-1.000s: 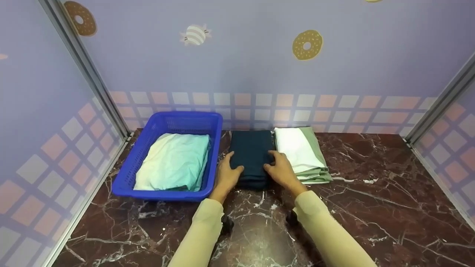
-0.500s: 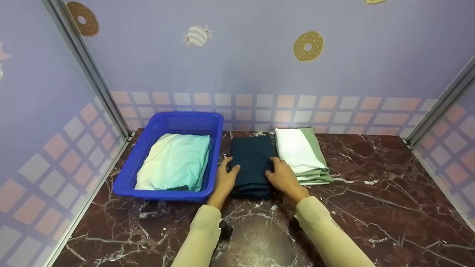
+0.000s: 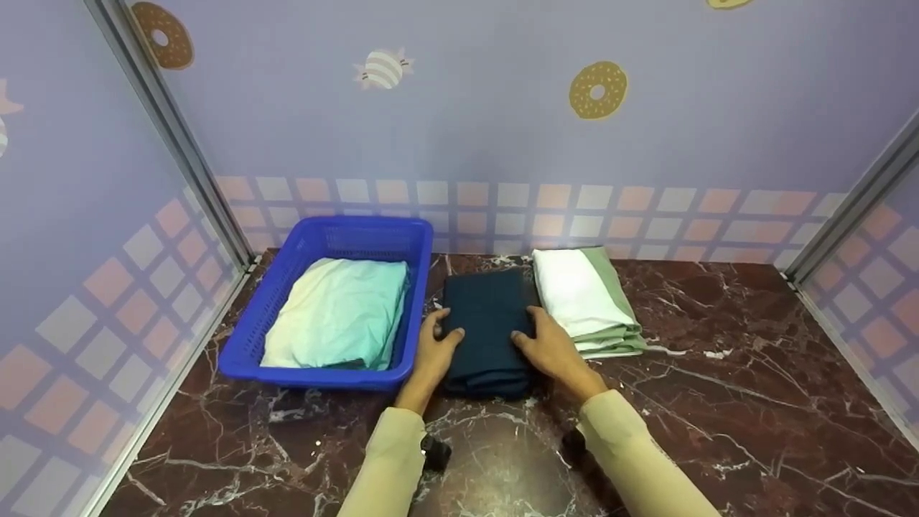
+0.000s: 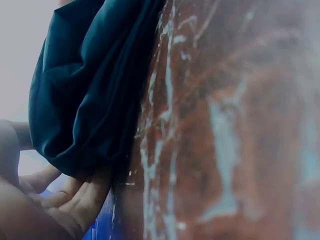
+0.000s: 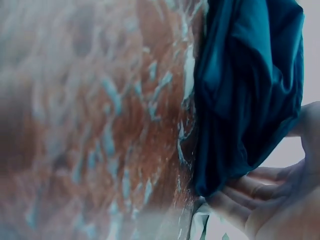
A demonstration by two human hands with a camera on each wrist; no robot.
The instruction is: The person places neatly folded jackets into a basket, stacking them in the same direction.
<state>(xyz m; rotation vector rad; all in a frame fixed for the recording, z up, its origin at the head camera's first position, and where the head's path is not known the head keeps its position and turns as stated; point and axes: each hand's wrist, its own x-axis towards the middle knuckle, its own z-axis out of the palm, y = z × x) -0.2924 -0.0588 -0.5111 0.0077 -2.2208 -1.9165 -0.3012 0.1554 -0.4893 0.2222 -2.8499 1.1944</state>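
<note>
A folded dark teal cloth [image 3: 488, 316] lies on the marble table [image 3: 718, 402], between a blue basket [image 3: 421, 287] and a folded white and green stack [image 3: 585, 298]. My left hand [image 3: 438, 346] grips its left side and my right hand [image 3: 549, 348] grips its right side, thumbs on top. In the left wrist view the fingers [image 4: 75, 200] curl beneath the cloth's [image 4: 90, 90] folded edge. The right wrist view shows the same: fingers [image 5: 265, 200] under the cloth [image 5: 250, 90], whose layers bulge at the near end.
The blue basket holds a folded light teal cloth [image 3: 337, 312] and stands at the left, close to the side wall. Patterned walls close in the back and both sides. Bare marble stretches to the right and toward me.
Both hands have drawn the dark cloth a little toward me, away from the back wall. The basket and the white and green stack have stayed put.
</note>
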